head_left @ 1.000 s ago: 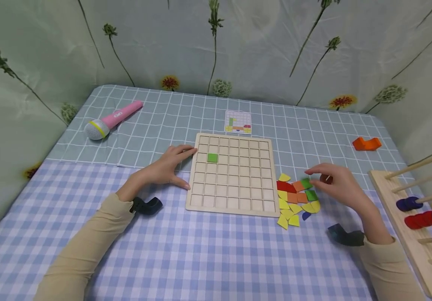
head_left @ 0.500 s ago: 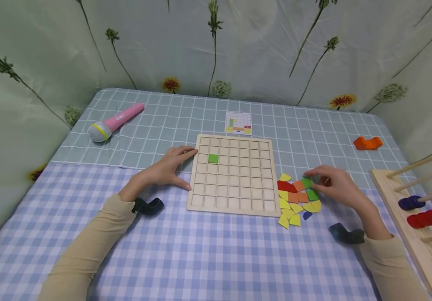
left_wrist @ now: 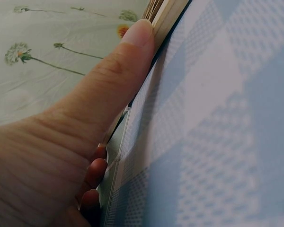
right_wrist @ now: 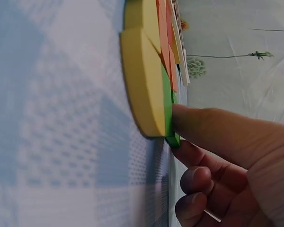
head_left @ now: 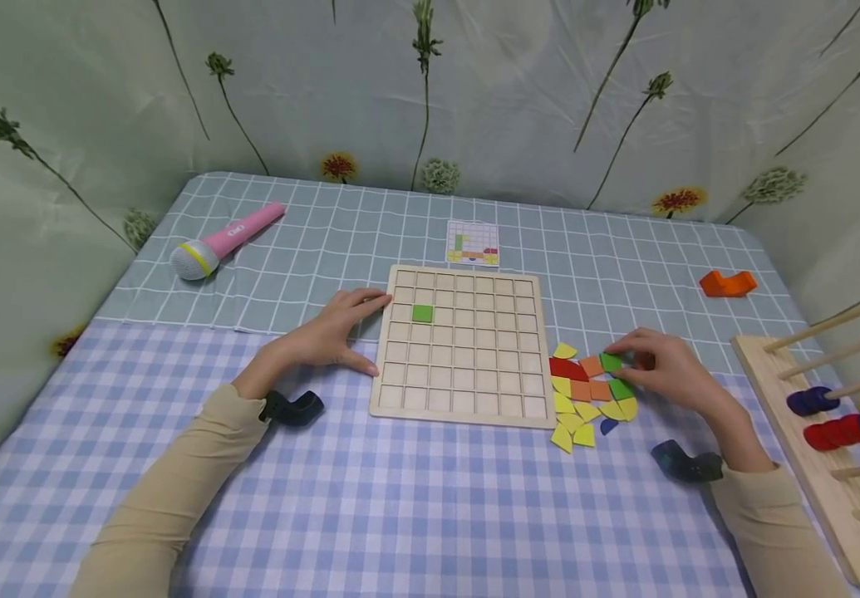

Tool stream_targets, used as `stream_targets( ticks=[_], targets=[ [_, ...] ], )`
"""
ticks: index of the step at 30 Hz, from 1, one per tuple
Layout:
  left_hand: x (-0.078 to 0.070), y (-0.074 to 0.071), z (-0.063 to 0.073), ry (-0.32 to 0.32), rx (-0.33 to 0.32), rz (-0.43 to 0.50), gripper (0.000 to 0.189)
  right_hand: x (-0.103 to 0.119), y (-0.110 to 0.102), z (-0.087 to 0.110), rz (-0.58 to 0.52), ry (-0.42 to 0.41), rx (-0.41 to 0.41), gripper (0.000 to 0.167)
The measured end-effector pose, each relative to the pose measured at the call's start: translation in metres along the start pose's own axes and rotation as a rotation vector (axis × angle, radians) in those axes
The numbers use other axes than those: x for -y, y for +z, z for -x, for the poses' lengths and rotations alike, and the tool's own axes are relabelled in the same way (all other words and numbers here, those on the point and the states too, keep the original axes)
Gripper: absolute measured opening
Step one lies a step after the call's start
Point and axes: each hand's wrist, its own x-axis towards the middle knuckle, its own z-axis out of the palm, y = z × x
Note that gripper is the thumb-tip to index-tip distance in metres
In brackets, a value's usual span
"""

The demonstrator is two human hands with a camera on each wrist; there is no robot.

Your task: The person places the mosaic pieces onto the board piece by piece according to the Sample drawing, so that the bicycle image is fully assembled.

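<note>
A pale wooden grid board [head_left: 465, 420] lies in the middle of the table, one green square tile [head_left: 422, 313] in a cell near its upper left. My left hand [head_left: 325, 334] rests along the board's left edge with thumb and fingers spread; in the left wrist view the thumb [left_wrist: 109, 78] touches the wood. Right of the board is a cluster of flat tiles: yellow quarter rounds [head_left: 584, 435], orange squares [head_left: 580, 390], a red piece [head_left: 568, 370], a blue piece [head_left: 608, 426]. At its upper right my right hand [head_left: 661, 365] pinches another green square tile [head_left: 611, 362] between thumb and fingertip.
Behind the board lies a small pattern card [head_left: 472, 242]. A pink toy microphone [head_left: 228, 241] is at the back left, an orange block [head_left: 729, 284] at the back right. A wooden rack with rods and beads [head_left: 796, 432] stands along the right edge.
My right hand's thumb and fingertips have come down onto the green tile at the cluster's upper right. My left hand stays at the board's edge.
</note>
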Motion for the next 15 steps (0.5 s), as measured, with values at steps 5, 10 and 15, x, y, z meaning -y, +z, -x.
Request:
stream_targets(
  ticks=[5,10,15],
  targets=[
    [0.0005,-0.0002,0.0012,-0.007,0.008,0.002,0.106,-0.0009,0.0018,-0.0008,0.015,0.017,0.002,0.028],
    [0.0,-0.0022,0.0019,-0.003,0.007,-0.002,0.106,-0.0014,0.0026,-0.0014,0.017,0.004,-0.014,0.027],
    [0.0011,-0.002,0.0003,0.003,0.006,0.0,0.105,-0.0018,0.0009,-0.0011,0.024,-0.003,-0.027,0.027]
  ],
)
